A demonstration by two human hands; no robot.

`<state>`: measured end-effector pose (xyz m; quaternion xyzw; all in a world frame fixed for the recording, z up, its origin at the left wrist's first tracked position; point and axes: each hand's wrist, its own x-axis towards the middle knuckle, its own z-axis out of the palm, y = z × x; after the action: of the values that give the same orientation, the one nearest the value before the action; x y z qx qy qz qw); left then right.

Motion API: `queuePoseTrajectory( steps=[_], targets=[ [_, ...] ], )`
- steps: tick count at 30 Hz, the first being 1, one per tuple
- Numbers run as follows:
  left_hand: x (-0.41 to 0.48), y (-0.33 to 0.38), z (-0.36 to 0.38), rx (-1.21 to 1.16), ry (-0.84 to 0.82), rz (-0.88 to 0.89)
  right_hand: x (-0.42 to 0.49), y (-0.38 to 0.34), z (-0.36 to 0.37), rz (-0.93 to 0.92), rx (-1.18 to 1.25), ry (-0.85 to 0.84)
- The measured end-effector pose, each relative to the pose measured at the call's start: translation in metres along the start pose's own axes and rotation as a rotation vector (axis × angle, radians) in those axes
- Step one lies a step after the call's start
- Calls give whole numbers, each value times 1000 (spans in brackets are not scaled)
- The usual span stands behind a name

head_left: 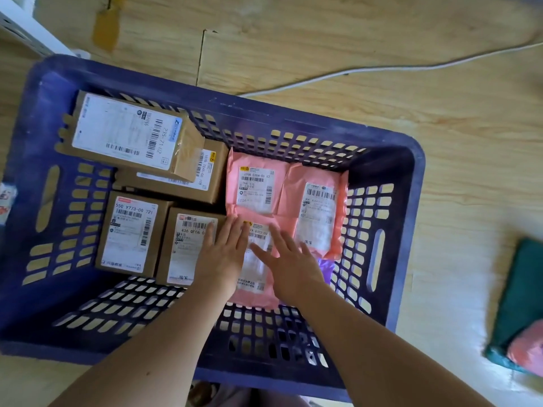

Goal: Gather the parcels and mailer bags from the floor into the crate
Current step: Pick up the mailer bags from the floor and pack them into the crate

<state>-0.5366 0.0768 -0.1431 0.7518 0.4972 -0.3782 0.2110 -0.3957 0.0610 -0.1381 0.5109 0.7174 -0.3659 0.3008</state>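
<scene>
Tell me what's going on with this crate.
A person loads a blue crate. The left hand and right hand lie flat, fingers straight, on a pink mailer bag. Four cardboard boxes fill the crate's left side, two more pink mailers the back right. A green bag and a pink bag lie on the floor.

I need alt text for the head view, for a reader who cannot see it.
Left hand and right hand lie flat on a pink mailer bag in a blue crate, beside four cardboard parcels and two more mailers.
</scene>
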Motion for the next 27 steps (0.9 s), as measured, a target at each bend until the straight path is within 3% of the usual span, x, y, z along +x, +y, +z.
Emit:
queuePoseTrajectory(
  steps=[3, 9, 15, 23, 27],
  targets=[
    [-6, 5, -11, -48, -15, -13, -10, -2, -12, 3, 49, -2],
    [-41, -4, -49, -114, 95, 9, -63, -2, -40, 126, 330, 191],
    [-97, -2, -128, -278, 259, 123, -143, -5, -101, 213, 455, 348],
    [-202, 12, -252, -228, 550, 293, -260, -21, -189, 293, 684, 615],
    [-255, 21, -293, -247, 537, 352, -327, -24, -217, 343, 763, 707]
  ],
)
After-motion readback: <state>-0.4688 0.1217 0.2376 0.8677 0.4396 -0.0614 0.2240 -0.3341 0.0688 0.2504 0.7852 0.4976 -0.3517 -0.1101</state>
